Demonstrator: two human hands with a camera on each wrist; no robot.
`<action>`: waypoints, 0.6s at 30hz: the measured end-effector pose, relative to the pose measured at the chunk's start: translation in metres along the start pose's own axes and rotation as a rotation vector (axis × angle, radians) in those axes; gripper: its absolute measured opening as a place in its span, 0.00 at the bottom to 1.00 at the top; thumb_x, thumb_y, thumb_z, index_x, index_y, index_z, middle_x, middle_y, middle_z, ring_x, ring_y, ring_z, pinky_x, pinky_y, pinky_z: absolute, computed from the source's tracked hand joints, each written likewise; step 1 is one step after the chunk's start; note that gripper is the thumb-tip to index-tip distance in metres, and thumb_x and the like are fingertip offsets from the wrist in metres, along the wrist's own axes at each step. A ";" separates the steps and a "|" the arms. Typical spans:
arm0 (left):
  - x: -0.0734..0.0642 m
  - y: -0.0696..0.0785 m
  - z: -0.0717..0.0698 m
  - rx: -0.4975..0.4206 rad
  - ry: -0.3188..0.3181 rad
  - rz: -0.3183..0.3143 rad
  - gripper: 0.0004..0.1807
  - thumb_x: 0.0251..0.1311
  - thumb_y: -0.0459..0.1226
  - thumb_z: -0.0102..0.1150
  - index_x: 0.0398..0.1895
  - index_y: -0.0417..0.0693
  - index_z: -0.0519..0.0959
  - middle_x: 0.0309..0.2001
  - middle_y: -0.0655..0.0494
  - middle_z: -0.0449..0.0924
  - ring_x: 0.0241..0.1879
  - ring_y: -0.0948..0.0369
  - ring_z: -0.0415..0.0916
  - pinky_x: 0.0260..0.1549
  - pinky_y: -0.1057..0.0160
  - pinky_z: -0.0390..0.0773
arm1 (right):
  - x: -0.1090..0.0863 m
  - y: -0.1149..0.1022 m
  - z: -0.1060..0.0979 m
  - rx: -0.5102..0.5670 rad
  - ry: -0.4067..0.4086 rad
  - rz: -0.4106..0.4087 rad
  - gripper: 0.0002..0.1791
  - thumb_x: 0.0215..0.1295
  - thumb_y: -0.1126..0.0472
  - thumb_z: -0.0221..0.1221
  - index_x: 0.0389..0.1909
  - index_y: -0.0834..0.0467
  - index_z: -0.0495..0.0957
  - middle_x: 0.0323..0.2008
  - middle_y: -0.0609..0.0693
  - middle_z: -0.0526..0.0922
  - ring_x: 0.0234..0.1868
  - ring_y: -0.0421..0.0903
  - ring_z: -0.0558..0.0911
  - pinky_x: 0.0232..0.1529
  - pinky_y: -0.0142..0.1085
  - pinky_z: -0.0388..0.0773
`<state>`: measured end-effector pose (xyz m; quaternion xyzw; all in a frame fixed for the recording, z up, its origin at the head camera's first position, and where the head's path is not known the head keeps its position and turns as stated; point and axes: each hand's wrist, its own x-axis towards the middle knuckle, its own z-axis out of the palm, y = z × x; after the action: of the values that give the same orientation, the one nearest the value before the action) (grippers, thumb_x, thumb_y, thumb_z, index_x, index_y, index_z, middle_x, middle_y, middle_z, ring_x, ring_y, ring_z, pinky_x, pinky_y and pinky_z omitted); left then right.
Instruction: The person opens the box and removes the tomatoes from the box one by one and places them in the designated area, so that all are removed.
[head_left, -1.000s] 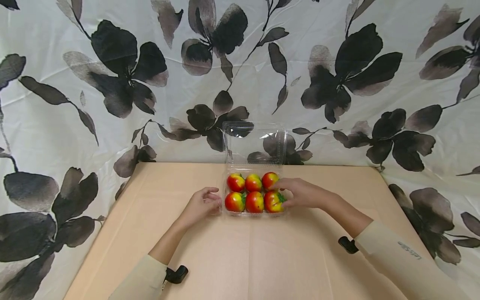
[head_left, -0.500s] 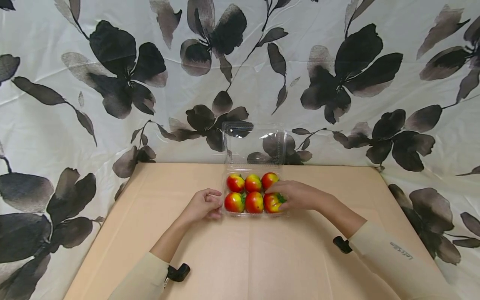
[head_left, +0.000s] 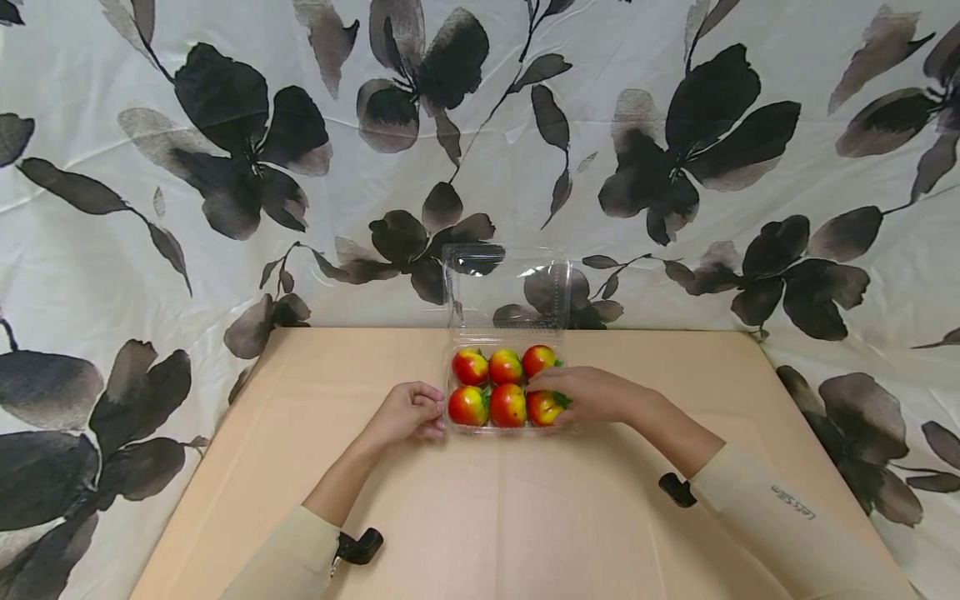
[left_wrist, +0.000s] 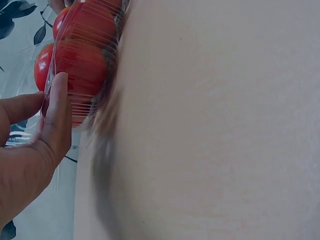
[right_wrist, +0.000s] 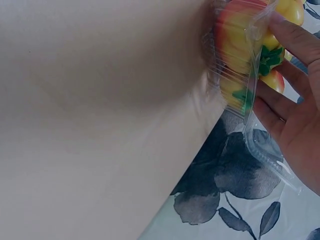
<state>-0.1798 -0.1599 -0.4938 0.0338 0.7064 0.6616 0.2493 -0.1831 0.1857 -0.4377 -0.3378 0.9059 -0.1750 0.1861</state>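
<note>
A clear plastic clamshell box lies on the table with its lid raised at the back. Several red-and-yellow tomatoes with green leaves sit in it in two rows. At the box's left side, my left hand pinches the rim between thumb and fingers, as the left wrist view shows. My right hand reaches over the right side, fingers and thumb around the front right tomato, which sits in the box. In the right wrist view, that hand's thumb is right at the rim and the tomato.
The box stands near the far edge of a light brown table. Behind it hangs a white cloth with dark flowers. A black wrist strap piece shows below the left sleeve, another black piece at the right sleeve.
My right hand has moved slightly left, further over the front right tomato. My left hand has closed up to the box's left rim. The box and tomatoes have stayed in place.
</note>
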 end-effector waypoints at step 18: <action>-0.001 0.001 0.003 0.010 0.011 -0.004 0.10 0.68 0.23 0.59 0.48 0.26 0.71 0.27 0.47 0.80 0.24 0.59 0.83 0.33 0.53 0.93 | 0.005 0.001 0.003 -0.005 -0.027 0.018 0.36 0.61 0.53 0.73 0.70 0.51 0.74 0.70 0.50 0.75 0.72 0.55 0.73 0.74 0.55 0.73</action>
<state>-0.1783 -0.1571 -0.4927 0.0300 0.7113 0.6576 0.2465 -0.1854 0.1821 -0.4421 -0.3324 0.9067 -0.1662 0.1992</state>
